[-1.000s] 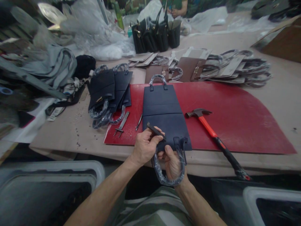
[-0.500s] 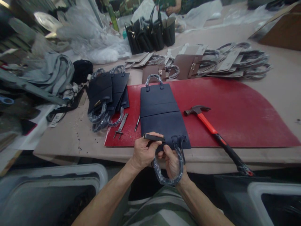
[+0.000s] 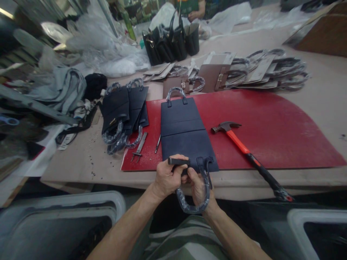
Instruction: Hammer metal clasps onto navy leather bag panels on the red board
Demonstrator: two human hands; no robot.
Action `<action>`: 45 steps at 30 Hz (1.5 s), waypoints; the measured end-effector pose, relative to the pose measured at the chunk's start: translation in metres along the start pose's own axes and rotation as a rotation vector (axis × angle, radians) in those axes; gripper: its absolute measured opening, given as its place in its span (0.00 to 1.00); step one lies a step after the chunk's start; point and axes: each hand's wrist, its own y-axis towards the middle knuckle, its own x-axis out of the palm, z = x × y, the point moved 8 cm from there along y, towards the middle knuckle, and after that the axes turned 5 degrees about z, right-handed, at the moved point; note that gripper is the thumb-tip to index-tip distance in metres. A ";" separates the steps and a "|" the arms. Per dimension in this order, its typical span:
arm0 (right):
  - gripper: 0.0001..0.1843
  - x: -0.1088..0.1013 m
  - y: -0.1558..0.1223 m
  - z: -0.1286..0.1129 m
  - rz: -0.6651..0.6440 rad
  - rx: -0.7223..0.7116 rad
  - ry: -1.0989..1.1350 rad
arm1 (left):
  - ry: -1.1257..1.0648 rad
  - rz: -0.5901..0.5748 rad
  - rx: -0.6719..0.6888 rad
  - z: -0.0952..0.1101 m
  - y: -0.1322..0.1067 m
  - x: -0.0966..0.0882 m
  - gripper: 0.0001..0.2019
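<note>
A dark blue bag panel (image 3: 181,124) lies flat, with its near edge at the table's front. One plastic-wrapped handle is at its far end; another wrapped handle (image 3: 187,207) hangs off the near edge. My left hand (image 3: 169,177) is closed on a short black strip (image 3: 177,161), which it keeps just above the panel's near left part. Inside the near handle's loop, my right hand (image 3: 197,184) pinches the panel's near edge by the handle's left end. My fingers hide exactly what lies between the two hands.
A claw hammer (image 3: 241,150) lies on the red board (image 3: 271,126) at right. Left of the panel are a metal divider-like tool (image 3: 140,147), a thin pen-like tool (image 3: 157,143) and stacked blue panels (image 3: 116,106). Brown panels (image 3: 211,76) and black bags (image 3: 170,41) stand behind. A person's hand (image 3: 196,15) shows far back.
The black strip in my left hand has tilted slightly and shows more of its face. Both hands stay at the panel's near edge. The whole view has shifted a little.
</note>
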 end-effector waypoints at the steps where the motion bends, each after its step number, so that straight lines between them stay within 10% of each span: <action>1: 0.22 0.000 0.000 -0.001 -0.001 0.001 -0.014 | 0.010 -0.004 0.001 0.000 0.000 0.000 0.08; 17: 0.30 0.007 -0.004 -0.023 -0.091 0.078 -0.333 | 0.111 -0.135 -0.090 -0.019 0.004 0.017 0.06; 28: 0.18 -0.049 -0.034 0.001 -0.363 0.325 -0.676 | 0.177 -0.183 0.056 -0.016 -0.004 0.025 0.06; 31: 0.18 -0.075 -0.031 -0.036 -0.388 0.221 -0.923 | 0.198 -0.182 0.050 -0.018 -0.006 0.026 0.07; 38: 0.22 -0.114 0.024 -0.195 0.193 -0.777 -1.492 | 0.224 -0.179 0.027 -0.019 -0.007 0.029 0.06; 42: 0.08 -0.111 0.069 -0.186 0.055 -0.635 -1.685 | 0.219 -0.184 0.004 -0.021 -0.007 0.031 0.06; 45: 0.06 -0.114 0.088 -0.171 -0.053 -0.208 -1.292 | 0.217 -0.180 0.003 -0.020 -0.007 0.031 0.07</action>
